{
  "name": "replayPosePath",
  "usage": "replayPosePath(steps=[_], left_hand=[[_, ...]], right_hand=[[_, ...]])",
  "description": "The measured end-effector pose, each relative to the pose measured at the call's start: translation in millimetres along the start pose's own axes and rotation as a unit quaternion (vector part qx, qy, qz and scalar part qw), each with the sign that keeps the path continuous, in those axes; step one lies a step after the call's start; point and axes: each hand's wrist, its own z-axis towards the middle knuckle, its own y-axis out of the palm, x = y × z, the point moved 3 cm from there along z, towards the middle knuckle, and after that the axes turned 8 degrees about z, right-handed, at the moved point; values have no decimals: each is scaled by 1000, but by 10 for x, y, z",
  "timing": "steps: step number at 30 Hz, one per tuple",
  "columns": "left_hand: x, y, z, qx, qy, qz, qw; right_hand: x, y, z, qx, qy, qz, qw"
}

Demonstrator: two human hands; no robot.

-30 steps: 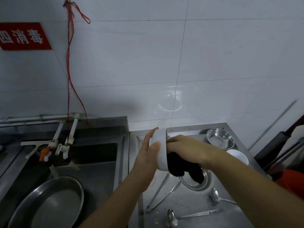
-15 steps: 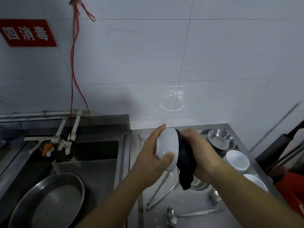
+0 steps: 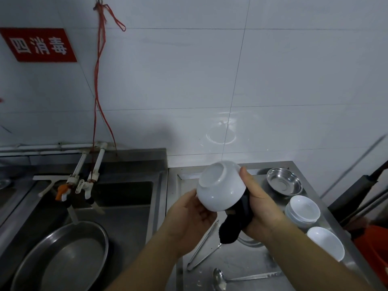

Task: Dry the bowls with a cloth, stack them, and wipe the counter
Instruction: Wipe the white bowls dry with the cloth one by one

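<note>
Gripping white bowl (image 3: 220,186), base apparently facing camera

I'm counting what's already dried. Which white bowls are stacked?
The white stack on the counter just in front of the steel bowl. The nearer white bowl sits alone; the third is held in both hands.

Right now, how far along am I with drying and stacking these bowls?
Partly done: a stack of white bowls already sits on the counter. In hand: your left hand holds a white bowl while your right hand works the dark cloth. Left: the single white bowl, the steel bowl, then wiping the wet counter.
</note>
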Motion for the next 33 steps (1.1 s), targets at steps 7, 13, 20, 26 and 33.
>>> replayPosePath(steps=[7, 13, 20, 26, 33], left_hand=[[187, -1, 48, -5, 63, -75, 995], [349, -3, 43, -30, 80, -35, 996], [332, -52, 20, 37, 96, 120, 987], [280, 164, -90, -84, 112, 212, 967], [263, 112, -191, -141, 115, 240, 953]], right_hand=[[117, -160, 78, 86, -2, -23, 996], [99, -298, 66, 207, -79, -23, 975], [-232, 58, -61, 178, -224, -40, 957], [-116, 405, -254, -23, -420, -389, 820], [-207, 364, -112, -32, -419, -479, 771]])
